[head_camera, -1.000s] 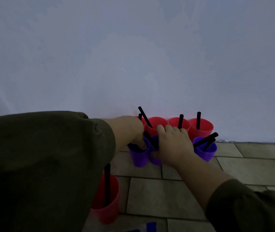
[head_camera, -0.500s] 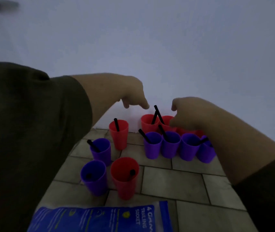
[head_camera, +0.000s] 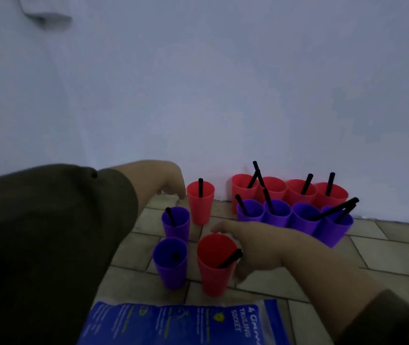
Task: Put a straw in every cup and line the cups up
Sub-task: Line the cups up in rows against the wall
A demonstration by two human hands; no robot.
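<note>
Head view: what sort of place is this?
Likely a dim indoor room, at floor level: cups stand on a tiled floor against a plain painted wall, with a wall socket at upper left.

Smooth matt plastic cups (head_camera: 200, 206), glossy printed plastic bag (head_camera: 173, 324), rough tiled floor (head_camera: 385, 250), cloth sleeve (head_camera: 49, 232)

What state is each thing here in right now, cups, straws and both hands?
Four red plastic cups by the wall: upright, lined up, straws in.
Four purple plastic cups in front: upright, lined up, straws in.
Four loose cups: upright, straws in, not lined up.
Left hand: open, empty.
Right hand: open beside the near red cup.
</note>
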